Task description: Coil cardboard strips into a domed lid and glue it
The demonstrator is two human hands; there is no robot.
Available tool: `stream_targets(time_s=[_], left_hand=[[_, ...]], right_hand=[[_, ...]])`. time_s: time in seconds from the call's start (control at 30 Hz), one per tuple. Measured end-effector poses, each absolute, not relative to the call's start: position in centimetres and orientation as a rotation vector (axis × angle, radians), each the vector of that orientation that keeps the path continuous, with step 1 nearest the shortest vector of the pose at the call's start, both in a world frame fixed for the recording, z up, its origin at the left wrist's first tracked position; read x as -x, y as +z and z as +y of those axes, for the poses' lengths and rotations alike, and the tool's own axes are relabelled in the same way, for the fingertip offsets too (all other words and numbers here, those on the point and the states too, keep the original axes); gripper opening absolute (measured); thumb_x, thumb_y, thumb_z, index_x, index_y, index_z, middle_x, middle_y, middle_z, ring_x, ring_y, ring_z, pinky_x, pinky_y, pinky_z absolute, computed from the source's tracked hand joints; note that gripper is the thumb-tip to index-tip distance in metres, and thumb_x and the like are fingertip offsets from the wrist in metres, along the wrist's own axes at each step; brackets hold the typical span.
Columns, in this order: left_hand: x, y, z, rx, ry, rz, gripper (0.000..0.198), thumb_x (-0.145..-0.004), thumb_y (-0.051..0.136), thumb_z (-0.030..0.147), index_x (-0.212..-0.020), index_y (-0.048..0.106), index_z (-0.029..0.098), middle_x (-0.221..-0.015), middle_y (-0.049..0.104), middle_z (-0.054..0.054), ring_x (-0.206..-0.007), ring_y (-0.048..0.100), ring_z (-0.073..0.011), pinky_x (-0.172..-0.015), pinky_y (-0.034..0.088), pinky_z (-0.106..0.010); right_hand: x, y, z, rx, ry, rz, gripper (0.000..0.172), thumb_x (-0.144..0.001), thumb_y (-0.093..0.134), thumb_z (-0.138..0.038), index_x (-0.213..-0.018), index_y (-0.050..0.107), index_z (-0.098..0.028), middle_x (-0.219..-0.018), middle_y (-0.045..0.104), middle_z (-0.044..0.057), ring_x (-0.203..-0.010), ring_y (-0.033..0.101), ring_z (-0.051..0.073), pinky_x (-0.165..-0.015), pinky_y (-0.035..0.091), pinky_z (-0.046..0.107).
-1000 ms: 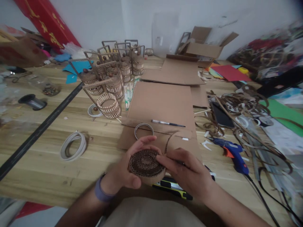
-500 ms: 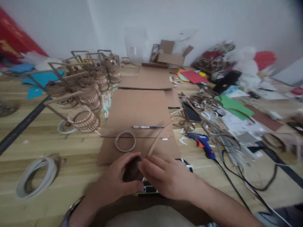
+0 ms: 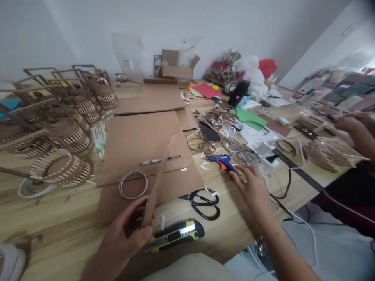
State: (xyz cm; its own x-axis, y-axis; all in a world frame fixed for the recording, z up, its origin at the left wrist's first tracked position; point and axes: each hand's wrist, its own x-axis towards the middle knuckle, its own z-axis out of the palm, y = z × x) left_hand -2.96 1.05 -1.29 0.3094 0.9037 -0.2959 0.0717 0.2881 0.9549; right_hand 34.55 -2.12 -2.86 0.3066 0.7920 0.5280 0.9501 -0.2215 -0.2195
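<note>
Between the thumb and fingers of my left hand [image 3: 124,232] is a long brown cardboard strip [image 3: 159,175], slanting up and away over the cardboard sheets. Part of what this palm holds is hidden. My right hand [image 3: 253,189] has its fingers around the handle of a blue and orange glue gun [image 3: 221,159], which lies on the table. Black-handled scissors [image 3: 206,205] and a yellow and black utility knife [image 3: 178,235] lie between my hands. A pale ring [image 3: 133,184] and a pen [image 3: 159,160] rest on the cardboard sheet [image 3: 137,136].
Several small slatted wooden buckets [image 3: 60,168] with frames crowd the left. Curled brown strips [image 3: 219,117] and a phone [image 3: 209,131] lie beyond the glue gun. At the right edge, another person's hand [image 3: 353,125] is over bundled brown pieces [image 3: 331,154]. Cables hang off the near edge.
My right hand has left the strip and moved right to the glue gun's handle. My left hand keeps the strip. The view has turned right, and the scissors and knife are uncovered.
</note>
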Motion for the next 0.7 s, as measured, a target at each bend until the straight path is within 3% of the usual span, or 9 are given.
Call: stream_targets(time_s=[0.27, 0.47, 0.6, 0.7], left_hand=[[3.2, -1.9, 1.0, -1.146, 0.753, 1.090, 0.061, -0.068, 0.078, 0.050, -0.120, 0.063, 0.021, -0.104, 0.074, -0.009, -0.087, 0.071, -0.0253, -0.076, 0.060, -0.035], [2.3, -0.8, 0.7, -1.307, 0.782, 1.155, 0.055, -0.071, 0.073, 0.040, -0.122, 0.062, 0.023, -0.113, 0.070, -0.008, -0.099, 0.069, -0.0261, -0.087, 0.057, -0.038], [1.9, -0.1, 0.9, -1.640, 0.850, 1.288, 0.052, -0.071, 0.071, 0.031, -0.122, 0.060, 0.023, -0.122, 0.064, -0.009, -0.111, 0.063, -0.0282, -0.099, 0.051, -0.044], [1.8, 0.0, 1.2, -1.874, 0.918, 1.336, 0.051, -0.075, 0.068, 0.028, -0.124, 0.055, 0.021, -0.123, 0.062, -0.012, -0.116, 0.059, -0.0286, -0.103, 0.047, -0.047]], right_hand=[[-34.4, -4.4, -3.0, 2.355, -0.219, -1.435, 0.034, -0.089, 0.049, -0.038, -0.104, 0.069, -0.016, -0.093, 0.067, 0.012, -0.073, 0.061, 0.024, -0.064, 0.045, 0.034], [-35.2, -3.3, -1.8, 2.381, -0.253, -1.584, 0.028, -0.085, 0.050, -0.029, -0.100, 0.069, -0.015, -0.089, 0.067, 0.013, -0.073, 0.061, 0.026, -0.064, 0.046, 0.036], [-33.6, -1.9, -1.2, 2.164, -0.459, -1.753, 0.034, -0.088, 0.049, -0.035, -0.101, 0.071, -0.012, -0.094, 0.068, 0.018, -0.079, 0.063, 0.032, -0.072, 0.049, 0.044], [-28.5, -0.3, -1.0, 1.865, -0.135, -1.801, 0.029, -0.092, 0.049, -0.035, -0.098, 0.071, -0.018, -0.080, 0.069, 0.011, -0.072, 0.064, 0.024, -0.067, 0.051, 0.035]])
